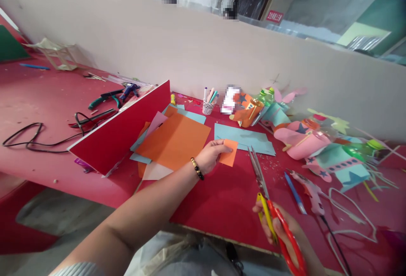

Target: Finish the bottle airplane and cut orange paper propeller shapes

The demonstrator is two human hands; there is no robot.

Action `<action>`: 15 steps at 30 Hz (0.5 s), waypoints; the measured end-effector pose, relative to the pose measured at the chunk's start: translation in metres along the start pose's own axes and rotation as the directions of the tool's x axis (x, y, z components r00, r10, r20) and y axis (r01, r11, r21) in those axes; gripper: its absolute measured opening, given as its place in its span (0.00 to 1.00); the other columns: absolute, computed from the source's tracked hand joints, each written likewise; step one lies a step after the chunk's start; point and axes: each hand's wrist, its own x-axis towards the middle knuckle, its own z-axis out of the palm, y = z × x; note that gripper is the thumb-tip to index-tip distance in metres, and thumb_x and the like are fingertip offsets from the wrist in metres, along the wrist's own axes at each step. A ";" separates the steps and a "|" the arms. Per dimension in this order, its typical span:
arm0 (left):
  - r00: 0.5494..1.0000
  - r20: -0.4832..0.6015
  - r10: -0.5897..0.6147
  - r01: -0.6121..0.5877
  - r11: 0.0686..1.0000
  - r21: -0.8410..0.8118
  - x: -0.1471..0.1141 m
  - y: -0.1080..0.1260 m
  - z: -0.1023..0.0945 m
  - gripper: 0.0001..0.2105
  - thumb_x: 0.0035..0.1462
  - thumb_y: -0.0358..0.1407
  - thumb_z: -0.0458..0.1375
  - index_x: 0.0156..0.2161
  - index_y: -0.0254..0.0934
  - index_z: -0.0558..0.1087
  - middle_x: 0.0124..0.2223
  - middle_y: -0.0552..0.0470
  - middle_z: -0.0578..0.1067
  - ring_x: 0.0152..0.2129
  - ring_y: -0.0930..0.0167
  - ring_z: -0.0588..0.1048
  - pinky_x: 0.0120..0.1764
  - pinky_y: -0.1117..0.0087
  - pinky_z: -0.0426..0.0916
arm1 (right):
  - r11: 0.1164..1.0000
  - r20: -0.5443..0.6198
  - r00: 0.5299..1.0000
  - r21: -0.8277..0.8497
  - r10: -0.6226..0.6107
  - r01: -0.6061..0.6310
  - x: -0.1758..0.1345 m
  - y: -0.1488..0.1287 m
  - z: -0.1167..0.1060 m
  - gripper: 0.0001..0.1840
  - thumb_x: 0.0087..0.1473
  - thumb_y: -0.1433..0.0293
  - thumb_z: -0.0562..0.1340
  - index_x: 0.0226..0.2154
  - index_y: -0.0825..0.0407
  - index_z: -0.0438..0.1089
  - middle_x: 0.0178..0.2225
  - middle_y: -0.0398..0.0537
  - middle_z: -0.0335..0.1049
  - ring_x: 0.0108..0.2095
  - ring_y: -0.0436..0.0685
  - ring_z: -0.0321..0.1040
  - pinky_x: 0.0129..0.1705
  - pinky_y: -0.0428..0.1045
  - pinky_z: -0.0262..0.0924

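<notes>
A small rectangle of orange paper (229, 154) is pinched between the thumb and fingers of my left hand (211, 156), above the red table. My right hand (285, 225) is closed round the red and yellow handles of a pair of scissors (260, 178). The blades are slightly apart and point away from me, just right of the orange piece, not touching it. Under and behind my left wrist lies a large orange sheet (177, 138) on a pile of coloured paper. Light blue paper (244, 137) lies just beyond the orange piece.
Right of the scissors lie a blue pen (294, 192) and a pink glue gun (309, 191) with its cord. Bottle crafts (311, 143) crowd the back right. A pen cup (207, 106) stands near the wall. A red divider (127, 130) rises at left, with pliers (106, 98) beyond.
</notes>
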 end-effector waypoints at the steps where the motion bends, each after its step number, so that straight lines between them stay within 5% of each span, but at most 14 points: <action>1: 1.000 0.014 0.013 -0.013 1.000 -0.005 -0.001 0.000 0.001 0.08 0.39 0.31 0.64 0.28 0.31 0.73 0.25 0.53 0.73 0.21 0.76 0.72 0.26 0.76 0.65 | 1.000 0.016 1.000 0.006 -0.012 0.012 -0.002 -0.005 0.008 0.26 0.45 0.47 0.62 0.37 0.50 0.67 0.22 0.43 0.65 0.18 0.50 0.58 0.21 0.46 0.57; 5: 0.997 0.064 0.039 -0.038 0.999 -0.005 -0.003 0.000 0.003 0.07 0.40 0.30 0.64 0.27 0.32 0.72 0.25 0.54 0.73 0.20 0.76 0.71 0.26 0.76 0.64 | 0.999 0.033 0.999 0.014 -0.035 0.034 0.001 -0.013 0.027 0.27 0.47 0.46 0.60 0.39 0.50 0.66 0.36 0.51 0.69 0.21 0.49 0.59 0.23 0.47 0.58; 15: 0.996 0.085 -0.004 0.002 0.999 0.034 -0.003 0.000 0.002 0.10 0.39 0.32 0.65 0.30 0.31 0.74 0.27 0.52 0.74 0.21 0.75 0.72 0.28 0.74 0.65 | 0.997 0.145 0.989 0.074 0.002 -0.013 0.018 0.006 0.029 0.28 0.47 0.45 0.59 0.38 0.51 0.60 0.19 0.37 0.56 0.18 0.47 0.50 0.20 0.45 0.49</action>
